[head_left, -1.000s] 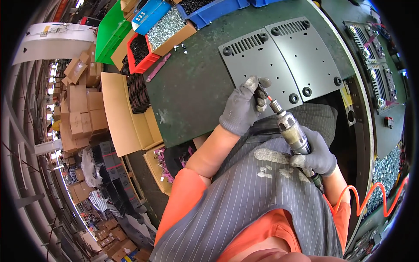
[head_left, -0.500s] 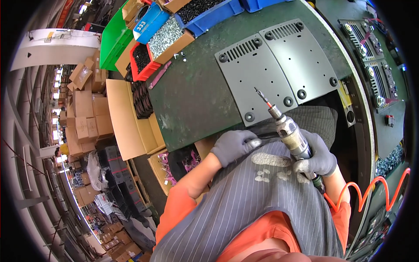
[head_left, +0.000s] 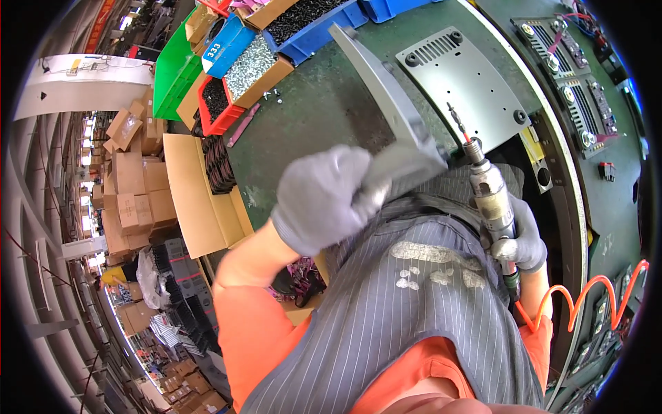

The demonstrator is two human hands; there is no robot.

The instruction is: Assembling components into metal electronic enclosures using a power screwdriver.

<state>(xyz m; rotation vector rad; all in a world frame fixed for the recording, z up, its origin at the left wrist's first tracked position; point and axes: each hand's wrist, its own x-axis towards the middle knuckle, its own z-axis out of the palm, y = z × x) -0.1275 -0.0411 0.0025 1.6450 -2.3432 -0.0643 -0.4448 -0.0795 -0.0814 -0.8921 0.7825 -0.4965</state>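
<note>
My gloved left hand grips the near end of a grey metal panel, which is tipped up on its edge above the bench; hand and near end are blurred. In my gloved right hand is a pneumatic screwdriver, its bit pointing away from me and its orange coiled hose trailing to the right. A second slotted metal panel with black round feet lies flat on the bench, just beyond the screwdriver's bit.
The green bench holds a red bin of black screws, a carton of silver screws and a blue bin at the back left. An open carton stands left of the bench. Assembled units sit beyond the rail at right.
My left hand has left my lap, taken hold of the left panel and lifted it from lying flat onto its edge. The screwdriver in my right hand has shifted slightly right.
</note>
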